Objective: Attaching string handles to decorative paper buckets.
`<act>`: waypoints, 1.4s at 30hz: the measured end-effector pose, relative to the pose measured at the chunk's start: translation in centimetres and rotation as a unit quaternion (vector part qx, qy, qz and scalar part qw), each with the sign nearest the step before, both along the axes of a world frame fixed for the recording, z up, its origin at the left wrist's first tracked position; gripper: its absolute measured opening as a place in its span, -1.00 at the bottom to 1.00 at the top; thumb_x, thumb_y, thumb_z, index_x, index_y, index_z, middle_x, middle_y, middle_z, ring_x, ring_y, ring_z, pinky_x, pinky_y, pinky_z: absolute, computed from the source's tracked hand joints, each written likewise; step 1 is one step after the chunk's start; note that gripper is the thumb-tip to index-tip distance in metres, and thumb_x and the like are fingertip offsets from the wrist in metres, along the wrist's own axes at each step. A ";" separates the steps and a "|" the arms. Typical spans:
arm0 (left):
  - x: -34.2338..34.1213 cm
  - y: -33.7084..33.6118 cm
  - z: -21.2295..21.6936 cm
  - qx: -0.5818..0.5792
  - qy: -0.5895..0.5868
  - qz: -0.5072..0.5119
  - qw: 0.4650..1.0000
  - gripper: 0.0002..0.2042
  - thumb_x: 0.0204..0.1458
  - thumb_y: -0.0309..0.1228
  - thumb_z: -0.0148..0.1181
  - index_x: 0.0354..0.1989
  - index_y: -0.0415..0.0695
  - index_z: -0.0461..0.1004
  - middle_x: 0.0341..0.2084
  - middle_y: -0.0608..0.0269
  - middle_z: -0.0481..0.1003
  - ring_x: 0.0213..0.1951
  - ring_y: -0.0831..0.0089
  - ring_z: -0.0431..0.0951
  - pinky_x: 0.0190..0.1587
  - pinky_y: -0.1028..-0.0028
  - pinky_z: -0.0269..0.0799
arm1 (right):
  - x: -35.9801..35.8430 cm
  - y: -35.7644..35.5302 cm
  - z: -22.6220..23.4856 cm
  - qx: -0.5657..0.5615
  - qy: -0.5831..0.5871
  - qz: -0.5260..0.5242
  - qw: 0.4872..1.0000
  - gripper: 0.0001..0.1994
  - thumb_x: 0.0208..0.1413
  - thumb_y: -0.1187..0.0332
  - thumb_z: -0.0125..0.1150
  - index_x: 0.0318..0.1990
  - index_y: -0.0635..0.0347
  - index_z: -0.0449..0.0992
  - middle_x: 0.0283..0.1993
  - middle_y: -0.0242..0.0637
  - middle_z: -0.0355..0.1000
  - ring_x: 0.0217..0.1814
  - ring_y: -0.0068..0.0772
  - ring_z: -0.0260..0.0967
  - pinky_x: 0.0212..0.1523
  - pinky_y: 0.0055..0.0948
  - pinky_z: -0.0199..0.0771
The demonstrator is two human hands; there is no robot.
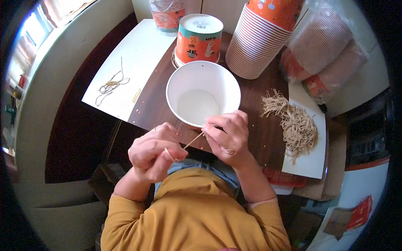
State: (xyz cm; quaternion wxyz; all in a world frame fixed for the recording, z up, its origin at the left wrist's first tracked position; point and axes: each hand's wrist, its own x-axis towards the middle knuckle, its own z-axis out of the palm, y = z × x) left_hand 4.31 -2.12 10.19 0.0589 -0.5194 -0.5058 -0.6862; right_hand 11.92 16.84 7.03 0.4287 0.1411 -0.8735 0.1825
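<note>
A white-lined paper bucket stands upright in front of me, with a small hole in its far wall just under the rim. A thin tan cord stretches between my hands at its near rim. My left hand is closed on one end, and a loop of the cord shows by its thumb. My right hand pinches the cord against the bucket's near rim, fingertips touching the edge. Behind stands an orange and green bucket turned upside down, a bit of cord showing at its base.
A tall stack of nested buckets rises at the back right, beside plastic-wrapped stacks. A heap of tan cords lies at right. Loose cords lie on the white board at left. Another wrapped stack stands behind.
</note>
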 end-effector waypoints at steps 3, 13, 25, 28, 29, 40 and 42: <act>-0.4 0.1 -0.2 0.066 -0.133 0.006 0.989 -0.77 0.14 -0.48 -0.04 -0.57 -0.25 0.39 -0.66 0.20 0.42 -0.60 0.43 0.31 -0.45 0.41 0.23 | 1.1 2.0 1.2 -0.029 -0.062 0.056 0.996 -0.78 -0.25 0.53 0.35 -0.38 0.05 0.52 -0.31 -0.41 0.49 -0.28 -0.36 0.40 -0.09 -0.25 0.26; -7.6 -0.8 0.8 0.188 -0.387 0.064 0.901 -0.82 0.15 -0.41 0.07 -0.37 -0.27 0.50 -0.55 0.25 0.47 -0.52 0.59 0.41 -0.41 0.60 0.35 | 5.6 12.1 6.2 -0.081 -0.332 0.074 0.937 -0.84 -0.31 0.51 0.37 -0.47 0.07 0.59 -0.15 -0.38 0.51 0.16 -0.17 0.30 0.28 -0.04 0.03; -1.9 7.2 2.9 -0.080 -0.068 0.112 0.988 -0.86 0.05 -0.48 0.19 -0.23 -0.18 0.59 -0.50 0.30 0.45 -0.37 0.57 0.37 -0.31 0.57 0.32 | -1.0 5.0 8.8 -0.495 -0.323 0.298 0.750 -0.34 0.13 0.11 0.15 0.24 0.36 0.07 0.11 -0.15 0.29 0.19 -0.42 0.18 0.21 -0.44 0.15; -2.3 8.2 2.4 -0.038 -0.008 0.125 0.991 -0.84 0.01 -0.49 0.22 -0.22 -0.16 0.59 -0.54 0.30 0.44 -0.42 0.56 0.35 -0.36 0.57 0.29 | -2.8 2.5 7.6 -0.557 -0.356 0.346 0.665 -0.55 0.19 0.20 0.11 0.13 0.29 0.25 -0.06 -0.31 0.40 -0.09 -0.62 0.34 -0.04 -0.56 0.35; -2.3 8.1 2.6 -0.050 -0.041 0.125 0.990 -0.84 0.00 -0.49 0.23 -0.22 -0.16 0.60 -0.54 0.30 0.44 -0.42 0.56 0.36 -0.36 0.56 0.29 | -2.6 3.1 7.6 -0.539 -0.374 0.308 0.689 -0.63 0.20 0.21 0.10 0.05 0.26 0.34 -0.15 -0.38 0.42 -0.23 -0.68 0.32 -0.19 -0.62 0.34; -3.8 7.2 1.0 -0.049 -0.207 0.083 0.974 -0.86 0.02 -0.47 0.25 -0.28 -0.27 0.58 -0.45 0.30 0.47 -0.33 0.58 0.41 -0.26 0.59 0.33 | 0.0 7.3 8.2 -0.371 -0.422 0.101 0.821 -0.76 0.10 0.25 0.18 -0.33 0.29 0.54 -0.49 -0.45 0.38 -0.44 -0.68 0.24 -0.37 -0.63 0.24; -3.6 7.9 0.7 -0.052 -0.213 0.071 0.973 -0.86 0.00 -0.47 0.26 -0.28 -0.26 0.59 -0.48 0.32 0.45 -0.36 0.59 0.39 -0.30 0.60 0.31 | -0.5 7.2 8.0 -0.278 -0.357 0.074 0.889 -0.71 0.09 0.21 0.19 -0.23 0.30 0.52 -0.33 -0.36 0.39 -0.26 -0.59 0.28 -0.19 -0.55 0.27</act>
